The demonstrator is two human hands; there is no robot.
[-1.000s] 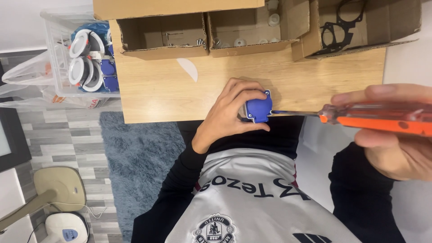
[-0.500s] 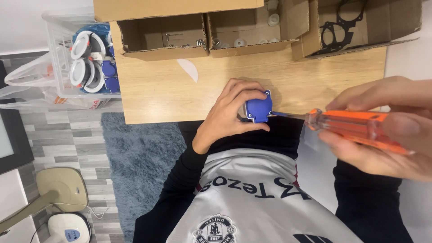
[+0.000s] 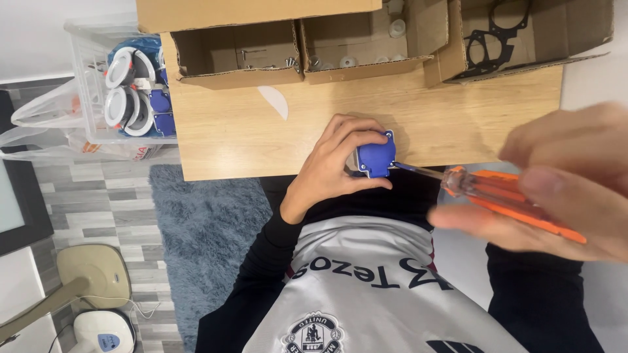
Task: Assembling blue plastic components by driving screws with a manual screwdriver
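Now your right hand (image 3: 562, 189) sits closer to the camera than a moment ago, large and blurred, fingers wrapped around the orange-handled screwdriver (image 3: 504, 199). The screwdriver's shaft has kept its line: its thin metal tip still meets the right side of the blue socket housing (image 3: 376, 155), so the driving contact holds. Your left hand (image 3: 333, 163) clasps that housing firmly at the near edge of the wooden table (image 3: 229, 131). The housing is small, squarish, bright blue plastic. Open cardboard boxes (image 3: 235, 55) line the table's far edge.
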